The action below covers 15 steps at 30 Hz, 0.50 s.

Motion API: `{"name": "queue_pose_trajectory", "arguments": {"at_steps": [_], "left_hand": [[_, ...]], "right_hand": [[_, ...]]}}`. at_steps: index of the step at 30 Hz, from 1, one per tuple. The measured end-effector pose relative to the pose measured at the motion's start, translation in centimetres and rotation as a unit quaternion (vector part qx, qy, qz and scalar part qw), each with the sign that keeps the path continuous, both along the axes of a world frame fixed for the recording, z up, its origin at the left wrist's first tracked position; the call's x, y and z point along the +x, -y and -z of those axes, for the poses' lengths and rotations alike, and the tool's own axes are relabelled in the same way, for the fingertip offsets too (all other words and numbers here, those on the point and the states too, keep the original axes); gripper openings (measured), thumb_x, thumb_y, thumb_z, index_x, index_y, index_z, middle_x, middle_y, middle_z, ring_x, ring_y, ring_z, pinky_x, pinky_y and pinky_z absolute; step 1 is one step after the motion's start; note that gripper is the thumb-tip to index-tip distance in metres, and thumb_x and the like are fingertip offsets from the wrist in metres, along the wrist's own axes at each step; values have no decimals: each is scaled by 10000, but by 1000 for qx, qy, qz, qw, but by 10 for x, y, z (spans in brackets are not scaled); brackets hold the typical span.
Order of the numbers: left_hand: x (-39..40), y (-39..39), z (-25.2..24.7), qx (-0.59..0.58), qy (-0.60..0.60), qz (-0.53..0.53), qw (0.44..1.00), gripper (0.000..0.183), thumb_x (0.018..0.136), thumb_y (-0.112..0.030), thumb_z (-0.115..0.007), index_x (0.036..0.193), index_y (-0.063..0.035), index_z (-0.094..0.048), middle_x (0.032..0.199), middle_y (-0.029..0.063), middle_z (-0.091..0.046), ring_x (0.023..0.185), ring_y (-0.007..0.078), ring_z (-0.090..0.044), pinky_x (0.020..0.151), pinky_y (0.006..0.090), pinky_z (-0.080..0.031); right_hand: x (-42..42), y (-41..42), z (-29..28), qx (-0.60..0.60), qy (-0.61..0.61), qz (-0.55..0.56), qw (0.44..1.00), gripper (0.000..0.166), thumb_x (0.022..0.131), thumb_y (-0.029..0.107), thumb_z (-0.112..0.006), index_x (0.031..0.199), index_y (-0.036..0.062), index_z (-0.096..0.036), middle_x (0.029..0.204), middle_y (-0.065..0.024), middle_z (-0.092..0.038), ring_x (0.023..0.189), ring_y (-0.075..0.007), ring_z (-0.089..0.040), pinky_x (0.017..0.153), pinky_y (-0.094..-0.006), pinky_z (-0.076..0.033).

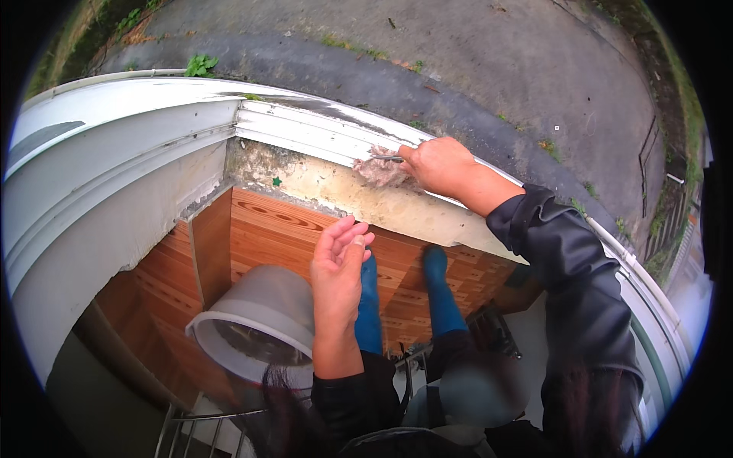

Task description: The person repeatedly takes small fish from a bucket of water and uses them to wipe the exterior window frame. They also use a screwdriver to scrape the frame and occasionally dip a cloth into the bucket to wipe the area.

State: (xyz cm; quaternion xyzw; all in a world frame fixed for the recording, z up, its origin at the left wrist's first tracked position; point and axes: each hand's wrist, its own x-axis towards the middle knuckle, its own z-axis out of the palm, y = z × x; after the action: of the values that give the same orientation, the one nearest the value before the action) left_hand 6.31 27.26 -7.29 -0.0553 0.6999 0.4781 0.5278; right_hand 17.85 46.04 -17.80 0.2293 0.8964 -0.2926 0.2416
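My right hand (438, 165) holds a greyish-pink wad of cloth (382, 170), with a thin metal piece showing by the fingertips. The wad rests against the white window track (303, 130), whose outer edge bears dark grime. Below the track runs a stained, peeling cream wall strip (320, 177) with a small green star sticker (277, 181). Lower down, my left hand (339, 257) hangs in the air with its fingers loosely curled and holds nothing. A grey plastic bucket (269, 286) with dark contents stands left of my left wrist.
Blue boots (435, 266) are on the wood-patterned surface (275, 220) beneath me. A metal rail (220, 417) lies at the bottom left, and a white frame (137, 126) curves along the left. Beyond the sill, grey pavement (458, 63) lies lower down outside, edged with weeds.
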Motion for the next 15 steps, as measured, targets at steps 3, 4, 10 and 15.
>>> {"name": "queue_pose_trajectory", "arguments": {"at_steps": [3,4,10,15], "left_hand": [[-2,7,2,-15,11,-7,1000,335,935,-53,-529,1256,25,-484,1156,140,-604,1006,171,-612,816,253,-489],[-2,7,3,-15,20,-8,1000,343,931,-54,-536,1262,18,-477,1165,131,-598,1016,165,-603,826,255,-478],[0,8,5,-5,3,-10,1000,325,938,-69,-531,1241,43,-497,1138,164,-615,979,185,-634,792,251,-514],[-4,11,5,-13,-5,-16,1000,327,937,-72,-535,1242,40,-498,1136,162,-617,980,185,-635,796,250,-513]], "right_hand": [[6,10,-1,-12,34,-9,999,255,940,296,-494,1007,62,-571,676,-159,-627,688,-370,-623,632,-464,-485],[10,12,-2,-17,28,-2,999,252,942,296,-492,1000,62,-562,668,-161,-623,677,-375,-618,623,-468,-480],[39,17,8,-42,9,15,999,248,958,301,-471,941,54,-491,625,-170,-593,636,-394,-590,584,-492,-443],[62,12,15,-33,-1,-17,999,254,962,305,-466,931,53,-478,612,-171,-582,626,-397,-580,579,-498,-434]]}}
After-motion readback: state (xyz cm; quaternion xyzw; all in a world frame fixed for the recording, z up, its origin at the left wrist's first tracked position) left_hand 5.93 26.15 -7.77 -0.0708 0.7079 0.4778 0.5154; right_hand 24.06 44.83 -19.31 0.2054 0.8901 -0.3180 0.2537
